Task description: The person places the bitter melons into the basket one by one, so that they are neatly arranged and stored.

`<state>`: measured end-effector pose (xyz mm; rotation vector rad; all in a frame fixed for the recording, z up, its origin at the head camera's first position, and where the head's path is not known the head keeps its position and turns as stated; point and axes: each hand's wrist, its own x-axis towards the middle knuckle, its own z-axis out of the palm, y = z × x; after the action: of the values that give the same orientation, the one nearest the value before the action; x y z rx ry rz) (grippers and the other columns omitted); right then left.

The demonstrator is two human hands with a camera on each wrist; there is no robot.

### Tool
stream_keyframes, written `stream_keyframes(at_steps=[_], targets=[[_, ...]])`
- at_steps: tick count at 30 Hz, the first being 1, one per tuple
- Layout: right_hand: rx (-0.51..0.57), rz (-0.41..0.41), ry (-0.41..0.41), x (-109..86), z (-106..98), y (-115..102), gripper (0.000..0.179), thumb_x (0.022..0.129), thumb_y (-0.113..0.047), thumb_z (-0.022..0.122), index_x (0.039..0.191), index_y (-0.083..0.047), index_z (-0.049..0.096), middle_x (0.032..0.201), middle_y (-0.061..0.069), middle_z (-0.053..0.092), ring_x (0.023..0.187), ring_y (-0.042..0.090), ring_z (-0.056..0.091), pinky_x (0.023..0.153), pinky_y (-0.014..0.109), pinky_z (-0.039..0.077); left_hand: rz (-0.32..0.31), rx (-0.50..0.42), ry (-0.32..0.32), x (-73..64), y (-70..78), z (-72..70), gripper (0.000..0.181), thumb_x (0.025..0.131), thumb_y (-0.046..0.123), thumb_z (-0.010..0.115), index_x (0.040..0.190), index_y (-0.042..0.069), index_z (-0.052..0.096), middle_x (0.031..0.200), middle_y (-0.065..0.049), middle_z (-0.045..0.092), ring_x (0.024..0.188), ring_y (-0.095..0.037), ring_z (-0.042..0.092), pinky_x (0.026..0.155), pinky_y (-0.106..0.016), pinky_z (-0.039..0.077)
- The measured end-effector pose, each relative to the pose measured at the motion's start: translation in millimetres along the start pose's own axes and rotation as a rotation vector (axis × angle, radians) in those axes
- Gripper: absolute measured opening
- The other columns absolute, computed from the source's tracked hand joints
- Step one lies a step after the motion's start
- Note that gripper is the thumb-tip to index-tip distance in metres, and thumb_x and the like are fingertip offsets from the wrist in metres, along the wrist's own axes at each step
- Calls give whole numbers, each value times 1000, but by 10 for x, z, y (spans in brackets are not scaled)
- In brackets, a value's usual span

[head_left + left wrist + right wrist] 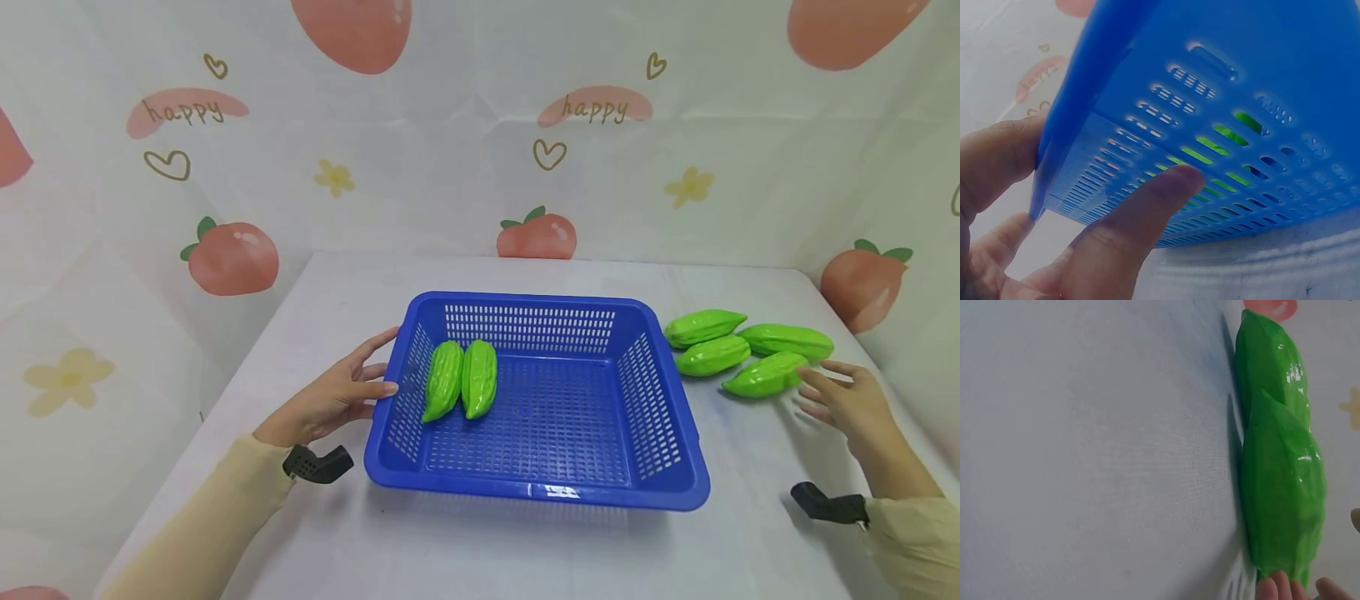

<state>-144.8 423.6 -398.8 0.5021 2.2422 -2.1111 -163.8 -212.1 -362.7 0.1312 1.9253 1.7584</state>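
The left sleeve [213, 517], lower left of the frame, is plain pale beige; the right sleeve [911, 537], lower right, matches. Also worn: a bent black left camera [318, 465], dotted with small holes, and a bent black right camera [828, 506].

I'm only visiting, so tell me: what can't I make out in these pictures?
- Right hand, right wrist view: mostly cut off by the bottom edge.
- Two green vegetables in the blue basket, left wrist view: mostly hidden by its wall, glimpsed through slots.
- Left hand, left wrist view: some finger ends hidden behind the basket's rim.
- Sleeves, head view: cut off by the picture's edges.
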Motion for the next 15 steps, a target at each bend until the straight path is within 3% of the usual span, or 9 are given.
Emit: stream_keyframes(at_steps=[2, 4, 10, 15], targets=[[-13, 22, 2, 23, 2, -5, 78, 95, -16, 59, 150, 6, 7, 70, -23, 59, 63, -2, 64, 56, 18, 56, 3, 0, -2, -4, 1, 1, 91, 90, 13, 68, 155, 37, 9, 150, -24, 37, 111, -36, 64, 89, -51, 54], [-16, 32, -5, 41, 6, -3, 86, 96, -16, 58, 149, 11, -4, 69, -22, 59, 62, -2, 64, 56, 18, 56, 3, 0, -3, -9, 4, 2, 92, 90, 13, 68, 155, 38, 8, 150, -23, 37, 111, -36, 64, 89, -51, 54], [-33, 44, -30, 84, 34, 13, 88, 97, -17, 56, 145, 15, -11, 68, -19, 61, 60, 0, 64, 55, 20, 56, 8, -5, -9, -14, 7, 1, 92, 90, 12, 68, 155, 38, 8, 150, -23, 37, 111, -36, 64, 88, -52, 54], [-164, 54, -49, 112, 75, -20, 92, 98, -23, 54, 142, 18, -15, 70, -21, 56, 61, -2, 62, 57, 20, 57, 8, -4, -10, -11, 6, 0, 92, 90, 12, 68, 155, 37, 8, 150, -24, 36, 110, -36, 65, 88, -52, 54]])
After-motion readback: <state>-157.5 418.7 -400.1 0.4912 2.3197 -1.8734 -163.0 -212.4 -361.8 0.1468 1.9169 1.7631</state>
